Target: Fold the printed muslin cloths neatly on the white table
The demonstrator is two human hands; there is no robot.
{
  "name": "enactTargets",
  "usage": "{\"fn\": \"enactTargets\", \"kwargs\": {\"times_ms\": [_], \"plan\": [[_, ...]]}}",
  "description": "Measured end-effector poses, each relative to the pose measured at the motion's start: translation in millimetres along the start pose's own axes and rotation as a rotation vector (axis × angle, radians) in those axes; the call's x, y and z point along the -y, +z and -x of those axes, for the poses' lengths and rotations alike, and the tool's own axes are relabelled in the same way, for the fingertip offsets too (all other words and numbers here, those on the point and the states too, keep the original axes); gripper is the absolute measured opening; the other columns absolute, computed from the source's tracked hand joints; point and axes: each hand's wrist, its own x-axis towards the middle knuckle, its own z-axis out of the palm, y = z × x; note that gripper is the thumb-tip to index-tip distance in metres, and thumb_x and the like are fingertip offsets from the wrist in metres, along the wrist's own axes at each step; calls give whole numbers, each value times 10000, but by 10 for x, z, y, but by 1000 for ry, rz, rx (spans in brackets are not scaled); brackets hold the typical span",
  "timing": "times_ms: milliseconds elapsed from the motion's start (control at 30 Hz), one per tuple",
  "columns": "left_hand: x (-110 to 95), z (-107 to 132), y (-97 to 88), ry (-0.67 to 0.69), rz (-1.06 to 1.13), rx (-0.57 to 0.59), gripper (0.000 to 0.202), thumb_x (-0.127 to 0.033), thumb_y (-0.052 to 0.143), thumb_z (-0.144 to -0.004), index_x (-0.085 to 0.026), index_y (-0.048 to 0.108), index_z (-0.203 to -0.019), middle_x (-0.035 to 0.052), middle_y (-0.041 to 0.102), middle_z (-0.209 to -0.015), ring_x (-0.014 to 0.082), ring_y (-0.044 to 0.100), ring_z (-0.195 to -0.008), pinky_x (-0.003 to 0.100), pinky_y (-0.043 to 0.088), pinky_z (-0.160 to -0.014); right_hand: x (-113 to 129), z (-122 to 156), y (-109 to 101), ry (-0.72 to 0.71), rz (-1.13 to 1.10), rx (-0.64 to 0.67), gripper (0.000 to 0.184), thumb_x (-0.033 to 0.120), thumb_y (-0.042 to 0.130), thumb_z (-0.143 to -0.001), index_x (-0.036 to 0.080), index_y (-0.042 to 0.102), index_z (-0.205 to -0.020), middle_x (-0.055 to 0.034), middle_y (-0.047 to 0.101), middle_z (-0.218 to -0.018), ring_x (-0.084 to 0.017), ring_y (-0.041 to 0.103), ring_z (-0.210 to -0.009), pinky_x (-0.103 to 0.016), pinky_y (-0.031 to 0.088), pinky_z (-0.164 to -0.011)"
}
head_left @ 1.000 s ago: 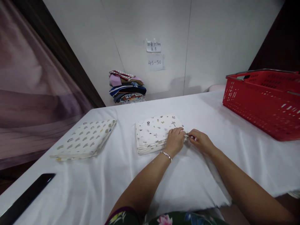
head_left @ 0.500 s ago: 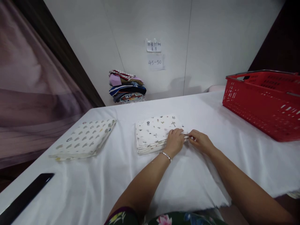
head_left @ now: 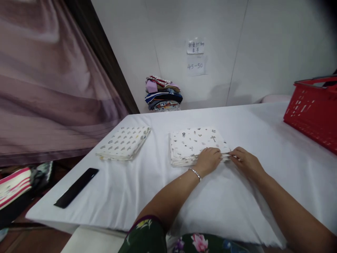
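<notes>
A folded white cloth with small dark prints lies in the middle of the white-covered table. My left hand rests curled on the cloth's near right corner, a bracelet on its wrist. My right hand touches the same corner from the right, fingertips pinched on the cloth's edge. A second folded cloth with grey and yellow shapes lies to the left, away from both hands.
A red plastic basket stands at the right edge of the table. A flat black object lies near the front left corner. A stack of coloured folded fabrics sits against the back wall. A mauve curtain hangs at left.
The view has swung to the left, so the basket sits further right and the floor at left shows. Both hands stay on the printed cloth's near right corner.
</notes>
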Motion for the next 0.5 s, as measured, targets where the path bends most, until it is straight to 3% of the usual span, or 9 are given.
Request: {"fn": "enactTargets", "kwargs": {"times_ms": [167,300,500], "plan": [[248,311,-255,-124,40,-42,213,-225,399,-919,-205,558,-1060,34,611,-1070,163,524,-1020,315,407,-855,-56,3,51,-40,2,-67,190,353,471,-836,272,634,-892,-32,571,-1152,-213,557,-983,-306,483,-641],[465,621,-474,-248,-20,-79,205,-214,450,-893,-211,568,-1061,37,607,-1073,173,520,-1010,323,409,-846,-89,3,99,9,-55,-38,187,357,476,-837,273,620,-921,-14,603,-1127,-199,574,-973,-312,503,-671],[605,859,-621,-301,-71,2,152,-198,503,-856,-210,618,-955,29,617,-985,177,525,-935,322,411,-811,-111,4,160,-30,-84,-68,175,316,474,-829,260,601,-935,-30,594,-1145,-205,557,-1009,-315,511,-684]]}}
